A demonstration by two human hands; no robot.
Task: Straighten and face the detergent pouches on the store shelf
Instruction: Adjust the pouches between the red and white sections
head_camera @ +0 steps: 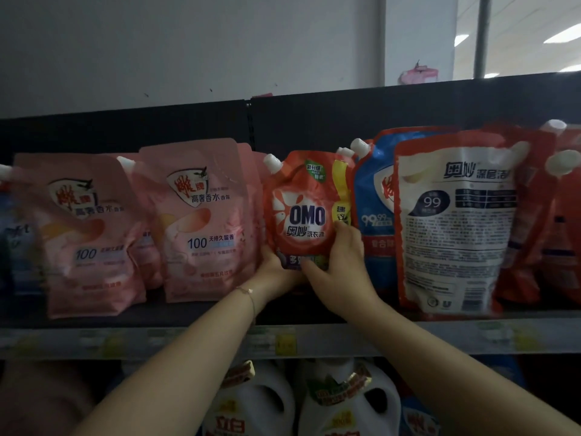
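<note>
both hands are on a small red omo pouch (301, 202) at the middle of the top shelf (440, 336). the left hand (276, 269) cups its lower left corner, fingers curled in behind the pack. the right hand (341, 265) grips the lower right side, thumb laid across the bottom of the front and fingers wrapped round the right edge. the pouch stands upright with its printed front facing out and its white spout cap (272, 162) at the top left. its bottom edge is hidden by the hands, so i cannot tell whether it sits on the shelf board or is held just above it. it is between a pink pouch (204, 221) just to its left and a blue pouch (374, 196) just to its right, whose front is partly covered. another pink pouch (88, 234) stands further left, tilted a little, front out. right of the blue one a large red pouch (456, 228) shows its white back panel of small print, leaning and overlapping the blue pouch. more red packs (562, 215) crowd behind it at the right end, blurred. a thin bracelet (248, 292) is on the left wrist. on the level below, white detergent jugs (254, 404) with handles stand under the arms.
</note>
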